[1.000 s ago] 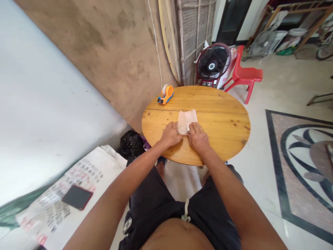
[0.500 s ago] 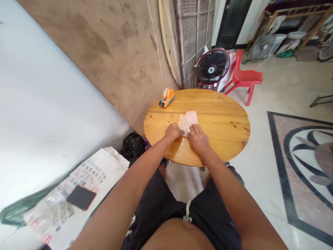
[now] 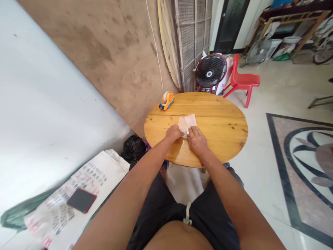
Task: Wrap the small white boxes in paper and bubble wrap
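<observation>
A pale pinkish-white sheet of thin paper [image 3: 187, 121], perhaps tissue, lies on the round wooden table [image 3: 221, 139] with a crease or overlap down its middle. My left hand [image 3: 173, 133] is closed at its lower left corner, with the thumb and fingers on the edge. On the lower right edge, my right hand [image 3: 197, 139] has its fingers bent together over the paper. The paper's near edge is partly hidden by both hands. Behind it, an orange and blue tape dispenser [image 3: 167, 100] stands near the table's far left edge.
A fan [image 3: 210, 73] and a red plastic chair [image 3: 241, 78] stand beyond the table. To the left, a phone [image 3: 82, 200] rests on a printed white sack [image 3: 101, 173], near a black plastic bag [image 3: 134, 147]. A brown board [image 3: 104, 52] leans along the left wall.
The paper's right part has shifted slightly left and tilted, so both parts now overlap more closely. Both hands stay on the near edge. The camera view has shifted a little.
</observation>
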A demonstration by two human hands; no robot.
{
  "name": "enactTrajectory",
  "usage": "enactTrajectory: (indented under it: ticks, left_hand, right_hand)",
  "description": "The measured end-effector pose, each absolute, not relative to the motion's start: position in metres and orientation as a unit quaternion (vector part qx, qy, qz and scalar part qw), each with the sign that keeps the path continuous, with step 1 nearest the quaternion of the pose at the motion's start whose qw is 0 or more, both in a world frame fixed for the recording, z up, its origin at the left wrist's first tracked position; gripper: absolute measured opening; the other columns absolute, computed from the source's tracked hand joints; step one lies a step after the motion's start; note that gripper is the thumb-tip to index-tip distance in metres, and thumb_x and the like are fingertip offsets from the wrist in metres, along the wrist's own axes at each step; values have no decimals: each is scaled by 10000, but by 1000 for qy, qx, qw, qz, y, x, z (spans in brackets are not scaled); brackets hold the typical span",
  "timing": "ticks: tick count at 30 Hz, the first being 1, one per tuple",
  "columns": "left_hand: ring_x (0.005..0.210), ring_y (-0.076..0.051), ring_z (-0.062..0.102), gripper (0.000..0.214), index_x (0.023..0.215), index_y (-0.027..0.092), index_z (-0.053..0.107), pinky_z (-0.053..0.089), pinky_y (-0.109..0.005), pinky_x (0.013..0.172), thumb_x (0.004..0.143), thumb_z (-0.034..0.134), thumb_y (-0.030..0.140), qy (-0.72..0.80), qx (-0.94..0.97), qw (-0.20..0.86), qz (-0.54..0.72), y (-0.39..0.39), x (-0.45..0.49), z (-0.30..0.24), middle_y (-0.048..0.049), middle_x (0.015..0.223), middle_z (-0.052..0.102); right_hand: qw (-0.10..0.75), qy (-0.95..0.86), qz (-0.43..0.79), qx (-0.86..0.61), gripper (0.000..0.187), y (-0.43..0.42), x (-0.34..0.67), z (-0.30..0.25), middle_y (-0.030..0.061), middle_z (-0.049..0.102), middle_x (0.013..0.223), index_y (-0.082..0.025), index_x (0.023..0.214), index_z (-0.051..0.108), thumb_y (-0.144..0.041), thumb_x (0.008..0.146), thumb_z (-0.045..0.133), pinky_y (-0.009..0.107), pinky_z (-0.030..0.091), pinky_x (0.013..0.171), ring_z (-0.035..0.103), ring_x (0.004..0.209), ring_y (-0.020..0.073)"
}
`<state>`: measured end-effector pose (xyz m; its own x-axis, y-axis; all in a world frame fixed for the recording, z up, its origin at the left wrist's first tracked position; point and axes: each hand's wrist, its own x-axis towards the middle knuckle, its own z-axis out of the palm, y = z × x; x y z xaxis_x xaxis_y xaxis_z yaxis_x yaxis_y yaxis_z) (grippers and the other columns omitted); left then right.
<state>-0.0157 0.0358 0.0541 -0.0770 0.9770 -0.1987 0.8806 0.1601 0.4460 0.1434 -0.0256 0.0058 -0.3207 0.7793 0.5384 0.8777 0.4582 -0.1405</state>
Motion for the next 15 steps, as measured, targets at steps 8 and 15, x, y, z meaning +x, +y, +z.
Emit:
enactTrajectory:
  ticks: [8,15]
  left_hand:
    - [1036,-286,747,173,931,127,754,558,-322,819,805,661,202,749,613,210,140,22,-12,52,-198,1070,776]
    - [785,-166,687,69,767,165,689,515,-247,734,797,628,149,712,584,238,308,14,3,47,-49,822,750]
  right_hand:
    - [265,-806,-91,-521,476,-25,143,5,261,576,1425,7,1386,564,-252,1023,401,488,436,1130,479,1361,353]
    - [261,-807,-94,-522,459,-25,143,5,258,578,1426,-9,1384,571,-214,996,433,482,429,1130,481,1359,348]
